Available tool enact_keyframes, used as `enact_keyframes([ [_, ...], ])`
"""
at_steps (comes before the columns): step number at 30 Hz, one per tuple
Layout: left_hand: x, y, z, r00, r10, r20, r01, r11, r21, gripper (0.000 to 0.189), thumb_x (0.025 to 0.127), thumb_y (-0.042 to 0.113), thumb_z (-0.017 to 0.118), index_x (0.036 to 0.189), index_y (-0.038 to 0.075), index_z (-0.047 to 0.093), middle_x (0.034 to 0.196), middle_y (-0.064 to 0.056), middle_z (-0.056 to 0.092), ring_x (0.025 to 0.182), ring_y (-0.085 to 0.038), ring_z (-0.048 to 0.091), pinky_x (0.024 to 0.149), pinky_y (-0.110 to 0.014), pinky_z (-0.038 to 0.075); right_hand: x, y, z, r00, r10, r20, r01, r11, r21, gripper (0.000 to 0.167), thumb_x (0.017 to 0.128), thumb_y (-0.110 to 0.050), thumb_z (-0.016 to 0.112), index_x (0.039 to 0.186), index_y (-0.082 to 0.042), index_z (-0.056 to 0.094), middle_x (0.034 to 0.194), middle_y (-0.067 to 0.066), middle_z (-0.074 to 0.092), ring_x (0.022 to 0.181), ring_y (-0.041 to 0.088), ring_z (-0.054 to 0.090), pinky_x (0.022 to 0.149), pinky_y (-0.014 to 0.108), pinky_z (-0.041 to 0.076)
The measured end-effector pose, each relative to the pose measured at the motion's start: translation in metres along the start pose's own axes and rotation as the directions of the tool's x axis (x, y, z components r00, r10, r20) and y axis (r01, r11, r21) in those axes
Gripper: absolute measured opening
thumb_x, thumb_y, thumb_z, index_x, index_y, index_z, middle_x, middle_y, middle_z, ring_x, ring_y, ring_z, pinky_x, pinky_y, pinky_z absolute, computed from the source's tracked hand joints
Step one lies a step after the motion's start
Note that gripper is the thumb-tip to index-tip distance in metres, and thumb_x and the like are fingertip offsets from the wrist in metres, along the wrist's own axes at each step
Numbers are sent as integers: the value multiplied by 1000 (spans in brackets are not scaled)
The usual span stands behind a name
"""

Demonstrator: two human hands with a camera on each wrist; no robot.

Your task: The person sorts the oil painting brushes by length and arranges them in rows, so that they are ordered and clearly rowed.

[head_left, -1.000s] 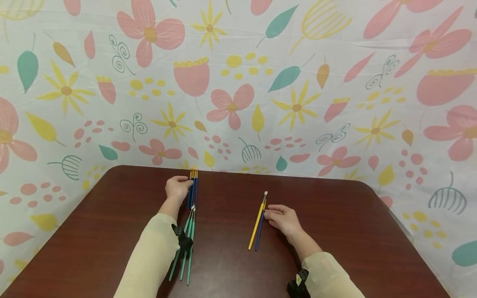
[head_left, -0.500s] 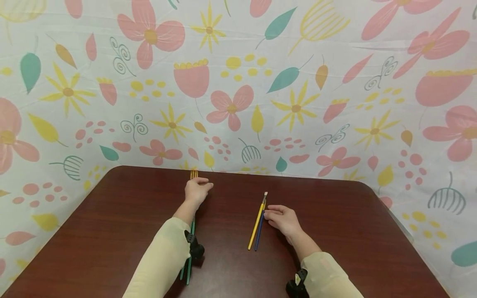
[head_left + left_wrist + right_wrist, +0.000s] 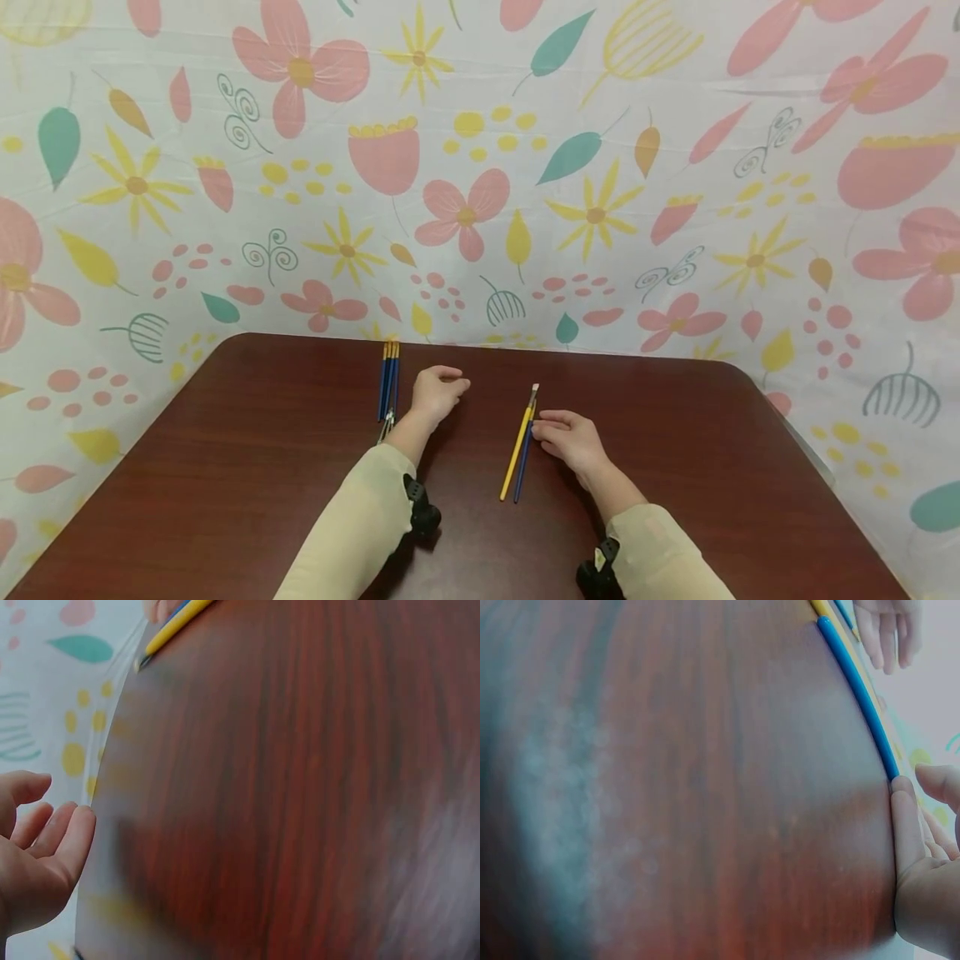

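My left hand is over the table in the head view, between two groups of paintbrushes, its fingers relaxed and holding nothing. In the left wrist view a gap shows between that left hand's thumb and fingers. To its right lie a yellow paintbrush and a blue paintbrush side by side, tips pointing away. My right hand rests beside them, fingertips right at the blue brush. Seen from the right wrist, the blue paintbrush meets the fingertips while the thumb stays apart.
Several blue paintbrushes with golden ferrules lie in a row near the far edge of the dark wooden table. Silvery brush tips show just below them, the rest hidden by my left arm. A floral cloth hangs behind.
My left hand has moved right, from beside the far blue brushes, across them, toward the yellow brush. Its arm now covers the green brush handles. The right hand stays put.
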State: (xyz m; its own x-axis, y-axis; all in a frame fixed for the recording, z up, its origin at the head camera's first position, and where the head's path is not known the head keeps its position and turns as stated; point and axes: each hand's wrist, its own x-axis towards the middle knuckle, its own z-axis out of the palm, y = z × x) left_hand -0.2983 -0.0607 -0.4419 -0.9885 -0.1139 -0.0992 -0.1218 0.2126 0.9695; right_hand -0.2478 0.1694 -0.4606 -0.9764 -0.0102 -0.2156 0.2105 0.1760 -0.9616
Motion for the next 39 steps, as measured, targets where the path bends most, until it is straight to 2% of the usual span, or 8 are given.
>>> enact_keyframes([
  [7, -7, -1, 25, 997, 5, 81, -2, 999, -38, 27, 86, 10, 66, 110, -3, 64, 98, -16, 68, 81, -23, 68, 70, -31, 58, 0, -2, 0, 1000, -8, 2, 8, 1000, -8, 46, 86, -10, 66, 127, 5, 52, 116, 21, 65, 93, 15, 68, 88, 39, 54],
  [11, -13, -2, 40, 992, 4, 129, 5, 998, -63, 25, 87, 9, 65, 109, -4, 64, 97, -16, 68, 79, -22, 68, 70, -32, 58, 0, -3, 0, 1000, 8, -11, -8, 1000, -12, 44, 86, -10, 65, 127, 2, 53, 117, 21, 64, 95, 17, 67, 89, 39, 54],
  [20, -30, 7, 66, 972, -69, 223, 101, 985, -136, 23, 93, 10, 56, 112, -2, 63, 101, -14, 66, 88, -21, 67, 74, -32, 59, -1, -1, 1, 1000, -2, -7, 2, 1000, -20, 44, 88, -10, 64, 128, 3, 52, 121, 24, 62, 105, 24, 65, 91, 41, 52],
  [26, -34, 12, 72, 970, -120, 212, 154, 976, -154, 23, 95, 11, 54, 113, -1, 62, 100, -14, 66, 91, -22, 68, 71, -31, 59, 0, -2, 0, 1000, -3, -1, 3, 1000, -8, 44, 88, -10, 64, 128, 3, 51, 121, 25, 61, 107, 26, 65, 91, 42, 52],
  [33, -35, 17, 77, 966, -177, 187, 211, 960, -184, 23, 94, 2, 52, 115, -3, 60, 104, -19, 68, 90, -23, 68, 72, -34, 59, 1, -3, 0, 1000, 1, -12, -1, 1000, -7, 43, 87, -9, 65, 127, 4, 53, 121, 25, 62, 107, 27, 64, 90, 41, 53],
  [39, -32, 16, 83, 974, -190, 126, 210, 963, -171, 20, 88, -1, 59, 108, -2, 63, 90, -16, 67, 79, -20, 67, 65, -30, 59, 1, -2, 1, 1000, -5, -8, 4, 1000, -23, 45, 87, -11, 65, 128, 3, 52, 120, 23, 62, 104, 24, 65, 90, 41, 53],
])
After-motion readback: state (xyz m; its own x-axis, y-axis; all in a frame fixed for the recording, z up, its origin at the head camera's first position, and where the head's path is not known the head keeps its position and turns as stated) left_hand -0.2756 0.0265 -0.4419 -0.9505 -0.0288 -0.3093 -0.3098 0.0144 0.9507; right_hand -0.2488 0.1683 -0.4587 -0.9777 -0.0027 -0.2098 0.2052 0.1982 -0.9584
